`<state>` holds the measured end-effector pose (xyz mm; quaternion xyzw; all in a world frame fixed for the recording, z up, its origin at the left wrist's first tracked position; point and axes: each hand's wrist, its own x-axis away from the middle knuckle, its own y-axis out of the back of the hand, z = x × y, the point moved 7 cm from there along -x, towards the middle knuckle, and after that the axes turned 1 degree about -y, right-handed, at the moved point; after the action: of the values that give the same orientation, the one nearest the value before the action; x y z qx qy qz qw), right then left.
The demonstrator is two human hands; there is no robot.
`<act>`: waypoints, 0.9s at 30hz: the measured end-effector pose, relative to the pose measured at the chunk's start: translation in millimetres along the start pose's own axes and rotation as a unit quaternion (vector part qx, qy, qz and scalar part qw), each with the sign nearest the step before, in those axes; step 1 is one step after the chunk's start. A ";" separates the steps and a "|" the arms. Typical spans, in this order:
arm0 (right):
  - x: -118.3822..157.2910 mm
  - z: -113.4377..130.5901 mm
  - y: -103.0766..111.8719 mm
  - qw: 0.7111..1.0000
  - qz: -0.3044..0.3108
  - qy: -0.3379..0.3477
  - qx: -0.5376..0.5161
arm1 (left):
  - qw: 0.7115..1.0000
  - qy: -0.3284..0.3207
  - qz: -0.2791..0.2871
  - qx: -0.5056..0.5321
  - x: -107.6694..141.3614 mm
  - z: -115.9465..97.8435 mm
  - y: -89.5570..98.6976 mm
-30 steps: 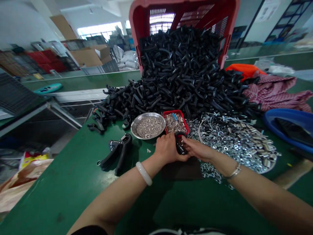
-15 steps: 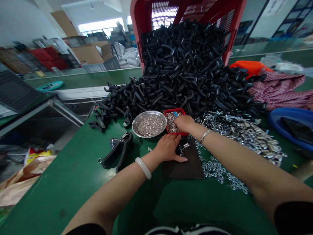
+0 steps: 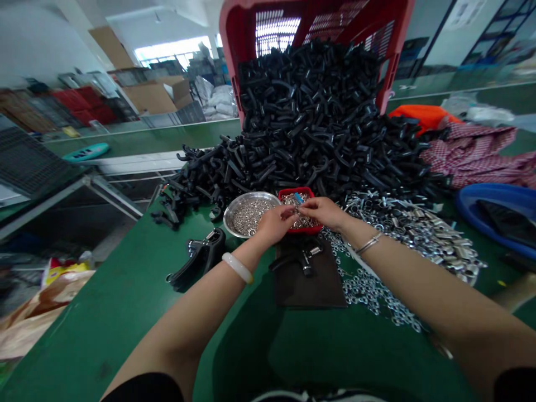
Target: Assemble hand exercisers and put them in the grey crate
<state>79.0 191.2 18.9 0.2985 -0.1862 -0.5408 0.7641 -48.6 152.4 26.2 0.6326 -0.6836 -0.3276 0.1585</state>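
Silver bits (image 3: 299,221) in red tray (image 3: 313,228) sit within easy reach of L hand (image 3: 274,224) & R hand (image 3: 322,213), fingers (image 3: 302,205) pinched close above them, any held piece too small to tell, dark mat (image 3: 312,287) right in front.

The person's left hand (image 3: 274,224) wears a thick, smooth, milky-white bangle (image 3: 237,268) at the wrist, well behind the fingers. The right hand (image 3: 322,213) has a thin silver bracelet (image 3: 369,243) in the same place. Farther up the bare arms, beyond the fingers, are short black sleeves (image 3: 142,388), and a black-and-white striped garment (image 3: 318,397) shows at the lower edge of the view.
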 end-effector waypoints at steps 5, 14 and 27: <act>17.7 -8.8 -8.7 0.950 -0.027 -0.131 -0.281 | 0.998 -0.007 -0.027 0.063 -12.9 -2.4 -11.7; 43.9 -0.9 26.5 0.995 -0.101 0.005 0.005 | 0.999 -0.005 0.042 0.006 7.7 4.2 -12.4; 98.7 -43.0 -1.3 0.951 0.000 -0.170 -0.257 | 0.955 -0.066 0.164 -0.239 30.3 -11.5 -27.5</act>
<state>138.4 109.3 -18.1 -0.0045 -0.1675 -0.6133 0.7718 -24.9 120.6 10.8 0.4325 -0.6888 -0.4916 0.3111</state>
